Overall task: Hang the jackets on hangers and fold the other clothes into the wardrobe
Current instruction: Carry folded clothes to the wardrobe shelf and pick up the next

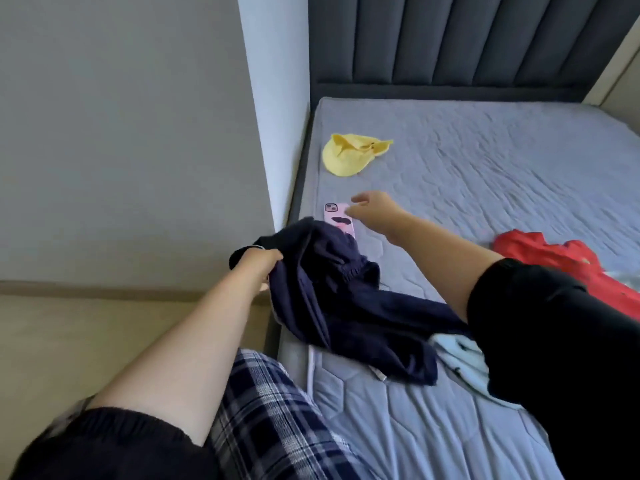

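Observation:
A dark navy garment (346, 306) with an elastic band lies bunched near the left edge of the bed. My left hand (258, 263) is closed on its upper left corner and lifts that end off the mattress. My right hand (372, 207) reaches out over the bed with its fingers apart, just above and beside a pink phone (337, 218). It holds nothing. A red garment (568, 268) lies crumpled at the right. A light blue piece of clothing (464, 362) shows under my right sleeve. Farther up the bed lies a yellow garment (349, 154).
The grey quilted mattress (502, 168) fills the right side, with a dark padded headboard (467, 39) behind it. A white wall corner (273, 116) stands close to the bed's left edge. My leg in checked trousers (273, 420) is beside the bed.

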